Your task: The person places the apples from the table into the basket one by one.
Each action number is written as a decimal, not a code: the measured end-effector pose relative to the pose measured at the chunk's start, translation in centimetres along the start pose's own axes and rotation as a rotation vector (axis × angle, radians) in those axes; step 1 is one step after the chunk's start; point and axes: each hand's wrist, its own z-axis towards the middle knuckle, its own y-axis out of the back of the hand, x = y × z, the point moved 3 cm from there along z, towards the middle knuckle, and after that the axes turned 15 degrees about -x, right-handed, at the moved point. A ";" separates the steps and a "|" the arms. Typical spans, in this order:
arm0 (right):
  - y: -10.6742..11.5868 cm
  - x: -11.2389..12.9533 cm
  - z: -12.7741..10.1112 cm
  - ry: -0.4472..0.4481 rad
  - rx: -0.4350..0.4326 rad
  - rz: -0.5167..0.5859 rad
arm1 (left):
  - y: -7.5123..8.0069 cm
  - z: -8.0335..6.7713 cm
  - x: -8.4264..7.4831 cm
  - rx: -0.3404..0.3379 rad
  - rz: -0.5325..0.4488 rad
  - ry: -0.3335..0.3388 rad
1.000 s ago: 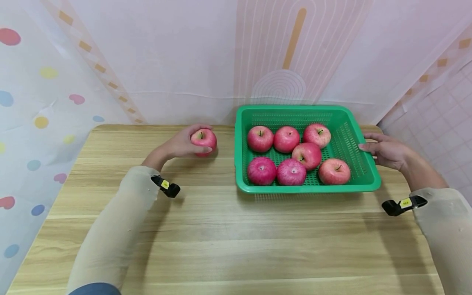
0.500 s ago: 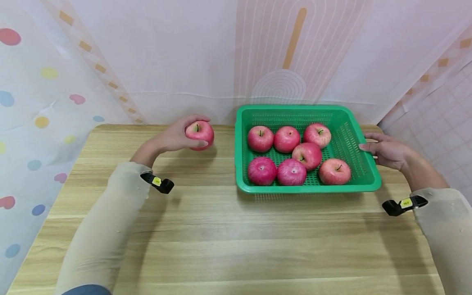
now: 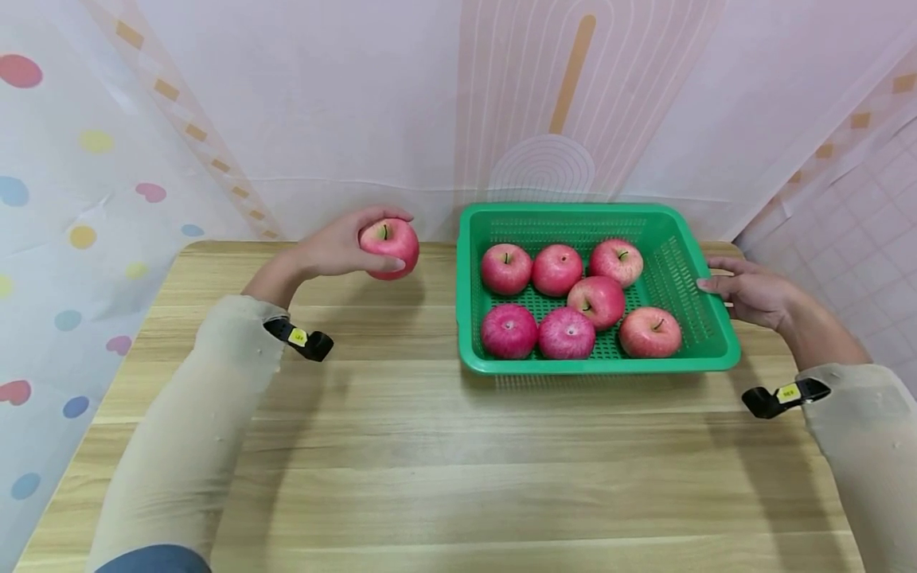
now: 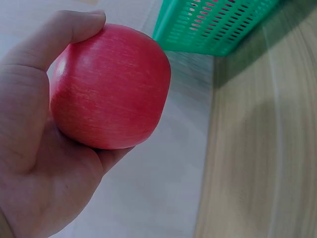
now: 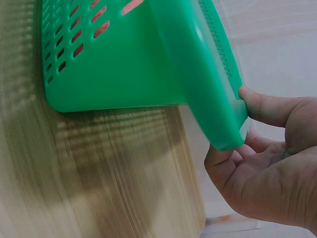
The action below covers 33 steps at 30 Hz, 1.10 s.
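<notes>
My left hand [image 3: 337,253] grips a red apple [image 3: 389,248] and holds it off the wooden table [image 3: 458,461], just left of the green basket [image 3: 602,368]. In the left wrist view the apple [image 4: 111,91] sits in my palm with the thumb [image 4: 64,34] curled over it, and the basket [image 4: 218,25] is beyond it. Several more red apples [image 3: 566,290] lie inside the basket. My right hand [image 3: 745,293] grips the basket's right rim. In the right wrist view the thumb [image 5: 267,109] rests on the rim [image 5: 218,99] and the fingers curl beneath it.
The basket stands at the table's back right, close to the pink backdrop [image 3: 358,119]. A dotted curtain [image 3: 64,239] hangs along the left side and a tiled wall [image 3: 860,231] along the right. Bare wood fills the near half of the table.
My left hand has lifted the apple off the table and raised it slightly. The right hand and the basket have not moved.
</notes>
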 end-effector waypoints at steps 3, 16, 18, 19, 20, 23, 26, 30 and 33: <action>0.0 0.0 0.0 -0.002 0.000 -0.004 | 0.2 0.3 -1.0 0.017 -0.006 -0.005; 0.0 0.0 0.0 -0.009 -0.003 -0.022 | 0.2 2.0 -5.0 0.047 0.026 -0.049; 0.0 0.0 0.0 -0.007 -0.002 -0.026 | 0.0 2.3 -5.4 0.054 0.021 -0.066; 0.0 0.0 0.0 -0.006 -0.002 -0.029 | -0.1 2.4 -5.6 0.058 0.017 -0.076; 0.0 0.0 0.0 -0.006 -0.001 -0.034 | -0.2 2.6 -5.8 0.062 0.016 -0.087; 0.1 0.0 0.0 -0.005 -0.003 -0.051 | -0.5 3.0 -6.5 0.078 0.009 -0.105; 0.2 0.0 0.0 -0.003 -0.004 -0.067 | -0.8 3.4 -7.0 0.096 0.007 -0.104; 0.3 -0.1 0.0 -0.003 -0.003 -0.055 | -1.3 3.9 -7.5 0.113 -0.001 -0.093; 0.3 -0.2 0.1 -0.010 -0.006 -0.026 | -1.8 4.3 -7.9 0.123 -0.008 -0.090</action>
